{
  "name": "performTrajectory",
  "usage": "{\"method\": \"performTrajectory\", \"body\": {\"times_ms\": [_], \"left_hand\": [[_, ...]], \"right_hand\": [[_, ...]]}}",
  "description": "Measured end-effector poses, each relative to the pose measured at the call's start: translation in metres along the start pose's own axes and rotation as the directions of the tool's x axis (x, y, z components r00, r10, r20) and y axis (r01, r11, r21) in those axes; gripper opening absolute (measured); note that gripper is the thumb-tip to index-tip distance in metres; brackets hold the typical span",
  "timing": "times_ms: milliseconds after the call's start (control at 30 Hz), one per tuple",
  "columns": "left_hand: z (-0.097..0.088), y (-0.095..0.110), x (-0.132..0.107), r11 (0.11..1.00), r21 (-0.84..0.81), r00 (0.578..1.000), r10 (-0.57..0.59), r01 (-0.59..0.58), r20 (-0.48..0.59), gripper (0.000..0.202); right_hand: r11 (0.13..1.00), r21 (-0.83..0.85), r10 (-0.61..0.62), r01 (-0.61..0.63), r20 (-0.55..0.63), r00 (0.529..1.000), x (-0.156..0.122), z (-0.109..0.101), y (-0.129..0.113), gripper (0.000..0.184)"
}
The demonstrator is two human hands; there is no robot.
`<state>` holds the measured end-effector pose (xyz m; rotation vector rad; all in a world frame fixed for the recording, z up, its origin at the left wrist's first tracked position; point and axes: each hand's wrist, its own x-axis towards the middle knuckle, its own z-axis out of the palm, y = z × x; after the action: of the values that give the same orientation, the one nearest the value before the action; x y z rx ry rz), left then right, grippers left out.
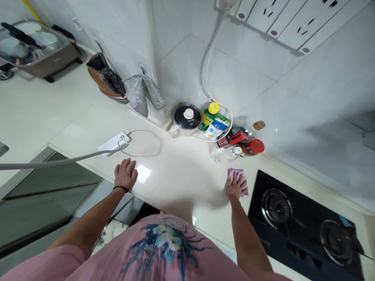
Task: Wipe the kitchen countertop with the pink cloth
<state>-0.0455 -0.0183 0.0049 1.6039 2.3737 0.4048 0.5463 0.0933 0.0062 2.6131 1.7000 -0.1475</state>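
My left hand (pixel 126 174) rests on the white countertop (pixel 181 175) close to its front edge, fingers stretched out and nothing in them. A white power bank (pixel 115 143) with a cable lies just beyond that hand. To the right, my right hand (pixel 235 187) presses a folded pink cleaning cloth (pixel 240 175) onto the counter, its fingers spread over the cloth and holding it. Beyond the cloth lies a clear plastic bottle (pixel 224 155) with a white cap. The black gas stove (pixel 293 222) is to the right of this hand.
By the wall stand a lidded electric pot (pixel 187 119), a yellow-capped bottle (pixel 211 113), a white-and-blue packet (pixel 216 128) and a red-capped jar (pixel 253 147). A grey cable (pixel 58 164) crosses at the left. Silver cloths (pixel 140 93) hang by the wall corner. A dish basin (pixel 41 54) sits far left.
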Motion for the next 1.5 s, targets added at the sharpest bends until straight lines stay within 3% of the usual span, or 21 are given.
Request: {"method": "performTrajectory", "body": {"times_ms": [133,333,533,700,967,1500], "left_hand": [[-0.002,0.001,0.0,1.0,0.012,1.0,-0.014,0.014,0.009,0.059],[-0.003,0.002,-0.001,1.0,0.024,1.0,-0.013,0.013,0.018,0.06],[-0.003,0.001,-0.001,0.999,0.036,0.999,-0.025,0.024,0.025,0.06],[-0.003,0.0,-0.001,0.999,0.034,1.0,-0.014,0.014,0.018,0.06],[-0.001,0.0,0.0,1.0,0.001,1.0,0.004,-0.004,0.012,0.062],[-0.005,0.004,0.001,0.999,0.021,1.0,0.025,-0.025,0.017,0.059]], "right_hand": [[1.0,0.007,0.016,-0.016,0.006,1.0,0.049,-0.005,0.003,0.065],[0.997,0.032,0.069,-0.073,0.109,0.992,0.105,-0.011,0.02,0.064],[0.992,0.077,0.089,-0.096,0.088,0.992,0.119,-0.007,0.029,0.066],[0.992,0.069,0.099,-0.102,0.048,0.994,0.082,-0.004,0.034,0.066],[0.99,0.035,0.135,-0.136,0.023,0.991,-0.004,-0.002,0.046,0.069],[0.954,0.034,0.299,-0.297,-0.085,0.951,-0.175,0.027,0.073,0.07]]}}
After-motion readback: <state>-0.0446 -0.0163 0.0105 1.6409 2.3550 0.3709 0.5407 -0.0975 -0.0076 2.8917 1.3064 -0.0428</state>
